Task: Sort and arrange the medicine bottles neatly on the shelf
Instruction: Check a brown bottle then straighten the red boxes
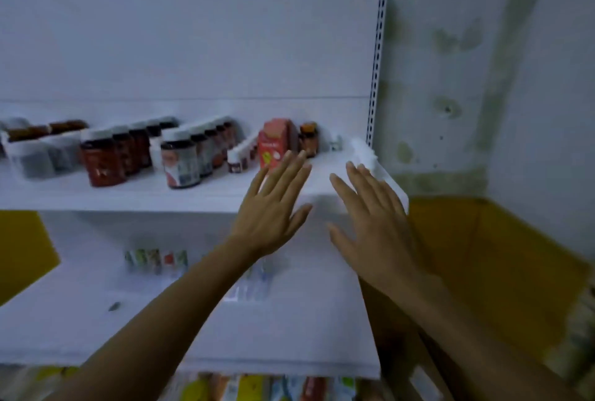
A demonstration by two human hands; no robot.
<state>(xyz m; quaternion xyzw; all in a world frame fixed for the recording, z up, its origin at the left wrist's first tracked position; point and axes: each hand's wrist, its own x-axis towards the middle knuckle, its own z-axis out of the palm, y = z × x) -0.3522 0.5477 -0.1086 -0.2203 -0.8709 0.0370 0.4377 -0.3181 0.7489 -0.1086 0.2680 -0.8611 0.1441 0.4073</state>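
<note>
We see bottle rows (106, 156) left on the upper shelf (193, 197), a carton (273, 143) right of them, a small bottle (308, 138) behind it.

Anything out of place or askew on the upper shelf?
A red carton stands among the bottles near the right end of the shelf, the only box in the line. A tiny item sits alone near the back right corner, too blurred to identify. The rows look straight.
</note>
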